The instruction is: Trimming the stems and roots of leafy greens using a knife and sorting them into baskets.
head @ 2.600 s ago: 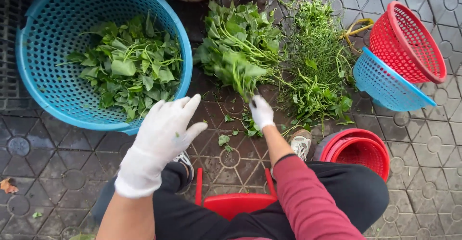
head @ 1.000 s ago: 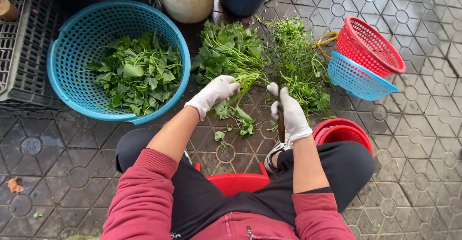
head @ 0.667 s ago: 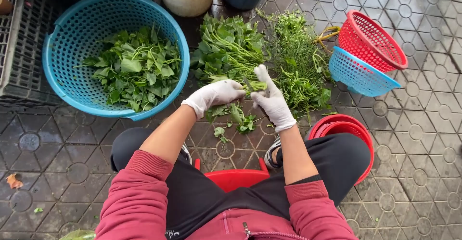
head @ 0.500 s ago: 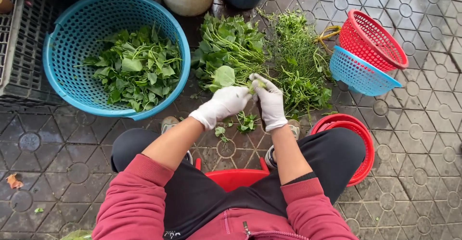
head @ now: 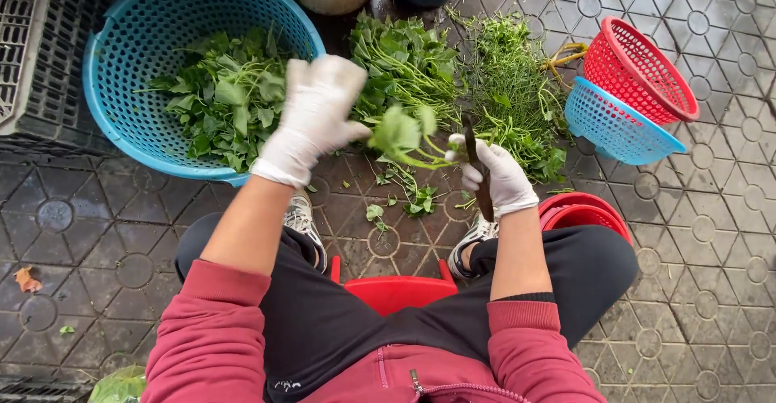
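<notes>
White gloves cover both hands, left (head: 315, 120) and right (head: 501, 178). The round perforated plastic basket (head: 121, 63) is blue, its leafy greens (head: 226, 100) green. Smaller red (head: 643, 67) and blue (head: 614, 124) baskets sit on grey patterned paving (head: 711, 233).

Single head-worn camera, looking steeply down over the seated person's lap onto paved ground. Sitting close: gloved left hand (head: 314, 120) and right hand (head: 497, 178) are filling mid-frame, blue basket (head: 129, 120) lying upper left.
</notes>
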